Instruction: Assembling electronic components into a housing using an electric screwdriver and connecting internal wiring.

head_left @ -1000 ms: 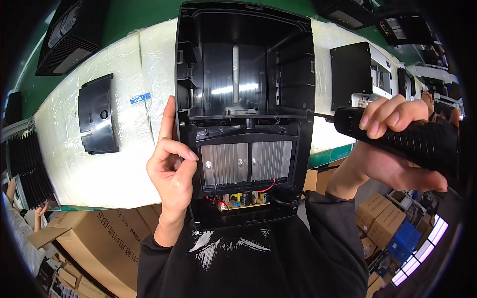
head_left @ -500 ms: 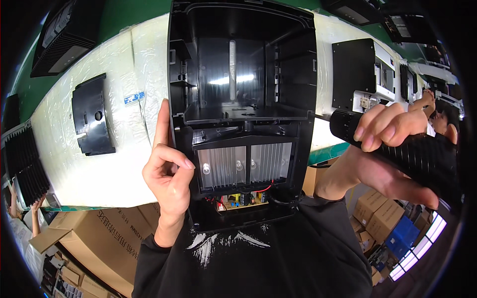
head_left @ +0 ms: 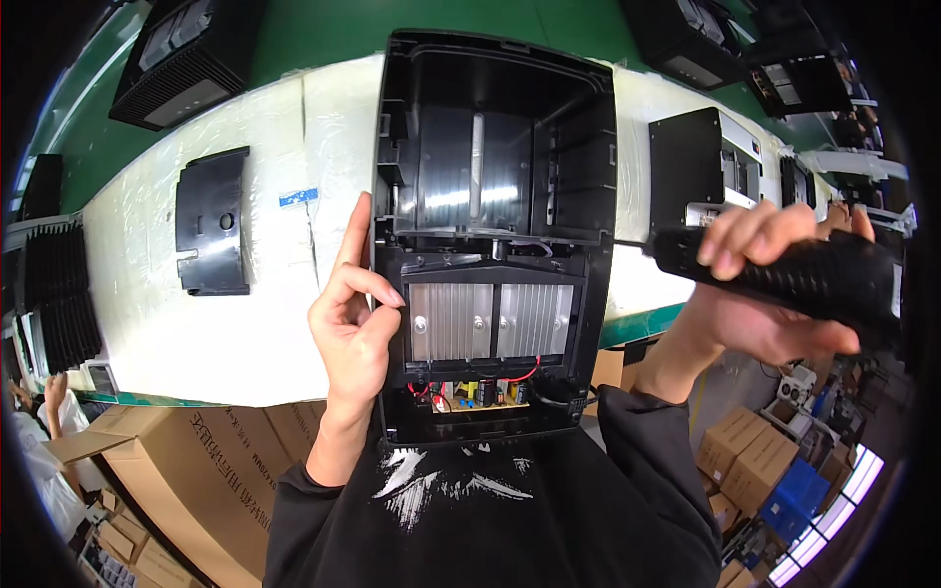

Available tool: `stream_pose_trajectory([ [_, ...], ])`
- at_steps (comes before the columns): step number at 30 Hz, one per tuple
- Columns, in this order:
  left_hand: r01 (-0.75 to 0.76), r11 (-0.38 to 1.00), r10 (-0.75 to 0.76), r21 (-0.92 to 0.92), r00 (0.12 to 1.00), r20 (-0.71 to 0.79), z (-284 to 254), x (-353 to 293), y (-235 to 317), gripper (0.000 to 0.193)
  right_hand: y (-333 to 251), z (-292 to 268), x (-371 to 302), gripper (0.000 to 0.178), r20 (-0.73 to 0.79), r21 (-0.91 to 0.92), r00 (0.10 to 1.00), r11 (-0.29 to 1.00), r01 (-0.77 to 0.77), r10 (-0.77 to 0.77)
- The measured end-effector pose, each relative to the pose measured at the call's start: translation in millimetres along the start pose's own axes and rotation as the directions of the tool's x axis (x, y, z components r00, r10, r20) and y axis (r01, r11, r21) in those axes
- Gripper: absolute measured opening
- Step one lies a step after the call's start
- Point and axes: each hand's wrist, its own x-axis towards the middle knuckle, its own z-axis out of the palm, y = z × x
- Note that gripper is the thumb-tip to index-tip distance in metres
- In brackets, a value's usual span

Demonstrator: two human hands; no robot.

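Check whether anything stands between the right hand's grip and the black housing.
Only the black handheld tool held in the right hand: its thin shaft points at the right side of the black housing; tip contact is unclear. Nothing else visible intervenes; the left hand is at the opposite side.

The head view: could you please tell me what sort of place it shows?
Most likely an assembly workshop or factory: an opened black housing with a circuit board showing, a black driver-like tool in the right hand, and cardboard boxes near the table.
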Motion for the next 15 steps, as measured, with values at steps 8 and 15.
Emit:
stream_pose_trajectory([
  [8,0.028,0.999,-0.027,0.016,0.999,-0.022,-5,-2,-1,0.016,-113,-51,-5,0.062,-0.216,-0.079,0.944,0.969,0.236,-0.247],
  [15,-0.041,0.998,0.042,0.044,0.999,-0.019,0,3,-1,0.019,-145,-133,-47,0.073,-0.243,-0.623,0.880,0.761,0.181,-0.408],
])
